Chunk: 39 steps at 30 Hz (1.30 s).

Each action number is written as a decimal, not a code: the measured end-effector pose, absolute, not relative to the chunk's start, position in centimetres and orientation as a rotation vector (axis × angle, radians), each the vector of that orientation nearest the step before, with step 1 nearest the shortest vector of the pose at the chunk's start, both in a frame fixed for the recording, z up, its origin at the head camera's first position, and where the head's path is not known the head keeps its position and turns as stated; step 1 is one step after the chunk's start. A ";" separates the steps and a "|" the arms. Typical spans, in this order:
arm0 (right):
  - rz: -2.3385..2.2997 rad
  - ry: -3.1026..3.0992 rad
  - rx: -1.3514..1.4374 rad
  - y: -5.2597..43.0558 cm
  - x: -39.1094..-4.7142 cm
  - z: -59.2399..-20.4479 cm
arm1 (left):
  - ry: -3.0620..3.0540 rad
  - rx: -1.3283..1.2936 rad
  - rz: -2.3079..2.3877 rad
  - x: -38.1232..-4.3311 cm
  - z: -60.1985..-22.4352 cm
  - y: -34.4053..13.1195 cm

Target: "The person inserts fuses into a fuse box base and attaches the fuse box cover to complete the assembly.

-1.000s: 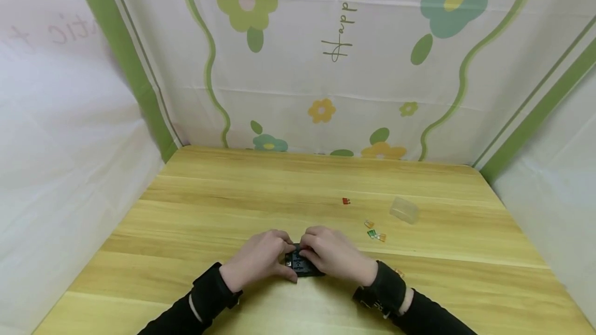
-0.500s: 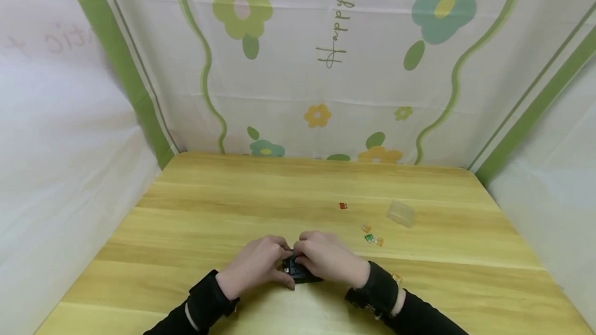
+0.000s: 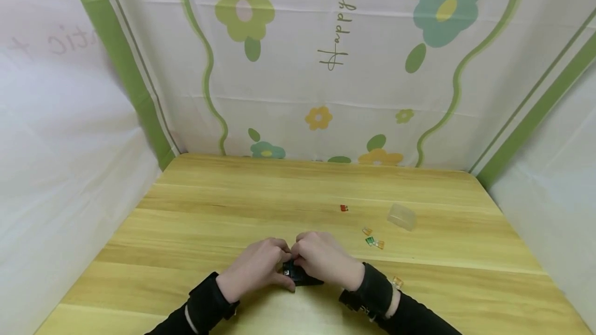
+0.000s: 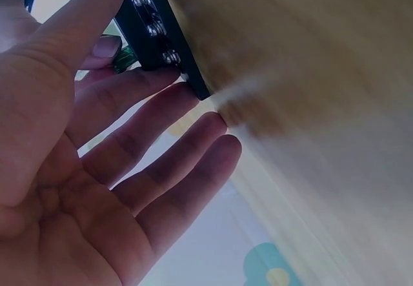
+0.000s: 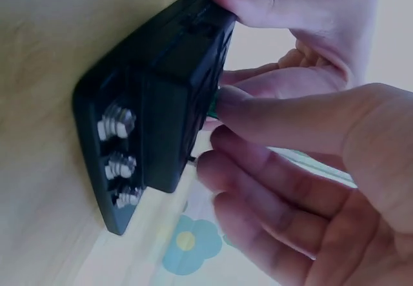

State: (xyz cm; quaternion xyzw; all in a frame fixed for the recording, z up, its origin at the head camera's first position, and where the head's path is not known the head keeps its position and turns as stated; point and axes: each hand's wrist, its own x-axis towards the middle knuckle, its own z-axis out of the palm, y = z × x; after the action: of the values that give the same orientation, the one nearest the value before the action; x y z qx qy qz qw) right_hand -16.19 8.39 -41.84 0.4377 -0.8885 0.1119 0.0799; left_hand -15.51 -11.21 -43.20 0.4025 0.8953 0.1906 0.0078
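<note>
A black fuse box (image 5: 155, 99) with silver screw terminals along its side lies on the wooden table in front of the person. The left hand (image 3: 256, 265) holds it at its left end, thumb on the near edge and fingers at the far edge. Over the box, the right hand (image 3: 326, 260) pinches a small green blade fuse (image 5: 213, 105) between thumb and fingers, right at the box's top face. Most of that fuse is hidden by the fingertips, and the right hand covers much of the box in the head view.
Beyond the right hand lie a red fuse (image 3: 344, 208), a green fuse (image 3: 370, 241) and two orange fuses (image 3: 380, 245). Another orange piece (image 3: 397, 282) is beside the right wrist. A clear plastic container (image 3: 402, 217) stands further back. Printed cloth (image 3: 270, 76) walls the table's back and sides.
The right hand and wrist have shifted slightly left and tilted further over the fuse box, covering more of it. The left hand keeps its hold. The head view has shifted a little.
</note>
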 end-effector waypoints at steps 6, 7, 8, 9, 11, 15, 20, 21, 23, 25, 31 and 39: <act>0.365 -2.580 1.343 8.2 -16.1 -41.8 | 2.802 1.267 0.599 -15.5 -43.2 -11.2; 0.364 -2.575 1.348 8.2 -16.1 -41.8 | 2.803 1.267 0.597 -15.5 -43.2 -11.2; 0.360 -2.571 1.351 8.2 -16.1 -41.8 | 2.803 1.268 0.597 -15.5 -43.2 -11.2; 0.357 -2.568 1.354 8.2 -16.1 -41.7 | 2.805 1.272 0.594 -15.5 -43.2 -11.2; 0.358 -2.565 1.359 8.2 -16.1 -41.7 | 2.806 1.280 0.587 -15.6 -43.2 -11.2; 0.353 -2.560 1.369 8.2 -16.1 -41.7 | 2.811 1.284 0.578 -15.6 -43.2 -11.2; 0.344 -2.569 1.387 8.3 -16.1 -41.7 | 2.820 1.281 0.562 -15.6 -43.2 -11.1; 0.344 -2.573 1.389 8.3 -16.1 -41.7 | 2.821 1.282 0.558 -15.6 -43.2 -11.1; 0.348 -2.581 1.389 8.4 -16.1 -41.6 | 2.823 1.285 0.556 -15.6 -43.2 -11.1; 0.344 -2.582 1.385 8.3 -16.1 -41.6 | 2.821 1.285 0.561 -15.5 -43.2 -11.1; 0.326 -2.573 1.371 8.3 -15.8 -41.7 | 2.815 1.271 0.576 -15.4 -43.1 -11.1; 0.390 -2.543 1.385 8.2 -15.9 -42.1 | 2.804 1.276 0.544 -15.5 -43.0 -11.2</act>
State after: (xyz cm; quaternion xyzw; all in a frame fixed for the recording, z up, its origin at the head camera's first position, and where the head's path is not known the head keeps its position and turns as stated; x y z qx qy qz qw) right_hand -15.94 8.21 -42.12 0.4711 -0.8651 0.1328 0.1099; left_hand -15.49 -11.25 -43.03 0.4080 0.8963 0.1739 0.0066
